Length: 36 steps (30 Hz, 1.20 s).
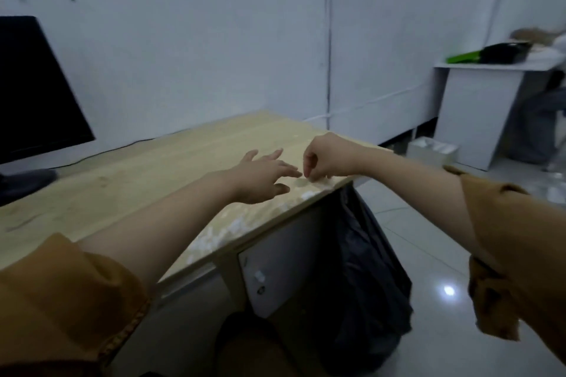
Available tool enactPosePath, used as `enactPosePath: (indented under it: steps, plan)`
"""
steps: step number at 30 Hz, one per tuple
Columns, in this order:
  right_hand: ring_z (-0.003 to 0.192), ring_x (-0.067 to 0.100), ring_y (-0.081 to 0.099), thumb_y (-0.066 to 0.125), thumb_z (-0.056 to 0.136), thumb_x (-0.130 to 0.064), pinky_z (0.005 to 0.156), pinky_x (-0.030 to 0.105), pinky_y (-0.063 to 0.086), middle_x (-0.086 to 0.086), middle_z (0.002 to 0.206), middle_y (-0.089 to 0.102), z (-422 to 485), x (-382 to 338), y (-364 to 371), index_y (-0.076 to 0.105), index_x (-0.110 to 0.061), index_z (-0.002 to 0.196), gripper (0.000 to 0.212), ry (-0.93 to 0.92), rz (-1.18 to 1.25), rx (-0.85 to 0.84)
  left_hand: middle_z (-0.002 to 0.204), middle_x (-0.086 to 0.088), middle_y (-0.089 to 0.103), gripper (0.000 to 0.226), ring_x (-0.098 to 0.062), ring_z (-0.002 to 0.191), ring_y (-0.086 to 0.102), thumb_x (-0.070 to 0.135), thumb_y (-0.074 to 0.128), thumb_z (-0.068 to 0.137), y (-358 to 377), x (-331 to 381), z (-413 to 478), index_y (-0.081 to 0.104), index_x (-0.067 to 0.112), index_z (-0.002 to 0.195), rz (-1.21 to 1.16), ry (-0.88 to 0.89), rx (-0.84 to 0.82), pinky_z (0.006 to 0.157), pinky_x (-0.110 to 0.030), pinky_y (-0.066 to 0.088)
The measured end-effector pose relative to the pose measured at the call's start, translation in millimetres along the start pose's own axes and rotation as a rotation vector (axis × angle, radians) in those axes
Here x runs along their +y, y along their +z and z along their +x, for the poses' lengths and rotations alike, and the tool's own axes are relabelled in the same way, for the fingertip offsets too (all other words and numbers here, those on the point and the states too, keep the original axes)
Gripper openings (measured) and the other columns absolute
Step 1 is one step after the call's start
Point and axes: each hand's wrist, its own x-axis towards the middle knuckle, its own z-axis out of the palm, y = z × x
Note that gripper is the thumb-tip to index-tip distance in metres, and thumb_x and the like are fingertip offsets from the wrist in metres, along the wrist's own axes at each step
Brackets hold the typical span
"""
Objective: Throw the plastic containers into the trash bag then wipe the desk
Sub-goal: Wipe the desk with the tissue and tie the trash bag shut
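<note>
My left hand (263,177) reaches over the light wooden desk (147,174) near its front right corner, fingers straight and spread, holding nothing. My right hand (324,159) is just to its right at the desk's edge. Its fingers are curled and the tips point down onto the surface. I see nothing plainly held in it. A faint roundish mark (301,182) lies under the fingertips. A black trash bag (364,278) hangs beside the desk below that corner. No plastic container is in view.
A dark monitor (33,95) stands at the desk's back left. White worn patches (226,229) run along the front edge. A white side table (484,107) with green and black items stands at the far right, with a small white bin (432,153) on the tiled floor.
</note>
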Motion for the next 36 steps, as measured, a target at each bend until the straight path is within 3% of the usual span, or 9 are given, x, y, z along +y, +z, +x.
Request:
enactPosePath:
  steps: [7, 12, 15, 19, 23, 26, 29, 33, 36]
  plan:
    - [0.054, 0.007, 0.059, 0.075, 0.077, -0.011, 0.037, 0.012, 0.041, -0.004, 0.064, 0.063, -39.0, 83.9, 14.9, 0.063, -0.019, 0.071, 0.015, 0.228, -0.071, -0.253, 0.153, 0.015, 0.027, 0.029, -0.013, 0.147, 0.0, 0.035, 0.041, 0.096, 29.5, 77.6, 43.9, 0.057, 0.037, 0.12, 0.138, 0.233, -0.07, 0.115, -0.051, 0.002]
    - [0.058, 0.01, 0.06, 0.072, 0.08, -0.012, 0.047, 0.021, 0.045, 0.0, 0.066, 0.064, -52.9, 107.8, 38.6, 0.068, -0.009, 0.084, 0.007, 0.302, -0.112, -0.296, 0.157, 0.009, 0.019, 0.031, -0.021, 0.147, -0.008, 0.035, 0.036, 0.099, 59.3, 118.3, 62.7, 0.057, 0.034, 0.122, 0.349, 0.392, -0.2, 0.116, -0.052, -0.003]
    - [0.071, 0.022, 0.065, 0.067, 0.085, -0.009, 0.063, 0.03, 0.056, 0.015, 0.088, 0.073, -54.2, 113.1, 51.3, 0.07, 0.003, 0.098, 0.017, 0.346, -0.108, -0.299, 0.158, 0.007, 0.015, 0.04, -0.024, 0.146, -0.012, 0.038, 0.032, 0.1, 68.5, 132.6, 68.2, 0.048, 0.027, 0.135, 0.547, 0.353, -0.405, 0.114, -0.055, -0.01]
    - [0.074, 0.019, 0.061, 0.059, 0.088, -0.005, 0.074, 0.036, 0.056, 0.021, 0.109, 0.07, -49.7, 112.5, 67.0, 0.068, 0.005, 0.109, 0.024, 0.323, -0.071, -0.266, 0.144, -0.004, 0.044, 0.044, -0.026, 0.14, 0.027, 0.041, 0.029, 0.101, 72.0, 129.7, 63.4, 0.056, 0.019, 0.128, 0.614, 0.31, -0.518, 0.117, -0.055, -0.002]
    - [0.087, 0.021, 0.059, 0.06, 0.087, 0.001, 0.066, 0.026, 0.05, 0.012, 0.119, 0.064, -47.9, 110.8, 79.9, 0.065, -0.007, 0.113, 0.028, 0.235, 0.05, -0.343, 0.125, -0.002, 0.056, 0.04, -0.024, 0.118, 0.048, 0.041, 0.031, 0.1, 67.6, 107.3, 52.9, 0.061, 0.019, 0.112, 0.433, 0.327, -0.385, 0.111, -0.046, 0.023]
    - [0.12, 0.024, 0.05, 0.064, 0.085, -0.003, 0.098, 0.038, 0.048, 0.004, 0.135, 0.052, -49.9, 108.8, 86.6, 0.057, -0.016, 0.124, 0.042, 0.204, 0.112, -0.582, 0.117, 0.0, 0.055, 0.034, -0.02, 0.109, 0.048, 0.045, 0.033, 0.098, 70.6, 87.6, 51.1, 0.055, 0.022, 0.111, 0.304, 0.312, -0.24, 0.091, -0.032, 0.033]
    - [0.128, 0.021, 0.044, 0.069, 0.084, -0.012, 0.108, 0.041, 0.04, -0.002, 0.14, 0.047, -54.6, 104.2, 92.0, 0.047, -0.022, 0.134, 0.056, 0.21, 0.201, -0.855, 0.101, 0.003, 0.055, 0.022, -0.015, 0.093, 0.047, 0.046, 0.037, 0.097, 77.5, 75.4, 51.1, 0.047, 0.026, 0.094, 0.175, 0.309, -0.094, 0.078, -0.026, 0.032]
    - [0.115, 0.028, 0.057, 0.059, 0.092, -0.019, 0.096, 0.037, 0.047, 0.011, 0.125, 0.061, -55.2, 99.9, 107.2, 0.055, -0.01, 0.124, 0.033, 0.202, 0.269, -0.726, 0.075, 0.009, 0.043, 0.029, -0.013, 0.068, 0.044, 0.051, 0.05, 0.09, 87.4, 76.1, 48.1, 0.037, 0.025, 0.095, -0.011, 0.236, -0.008, 0.056, -0.025, 0.032]
    - [0.086, 0.016, 0.062, 0.065, 0.088, -0.017, 0.073, 0.024, 0.05, 0.0, 0.097, 0.065, -52.3, 99.4, 110.5, 0.061, -0.013, 0.104, 0.016, 0.194, 0.361, -0.626, 0.086, -0.001, 0.056, 0.037, -0.018, 0.071, 0.054, 0.045, 0.055, 0.089, 85.1, 78.3, 49.0, 0.038, 0.021, 0.11, -0.028, 0.109, -0.078, 0.055, -0.031, 0.042]
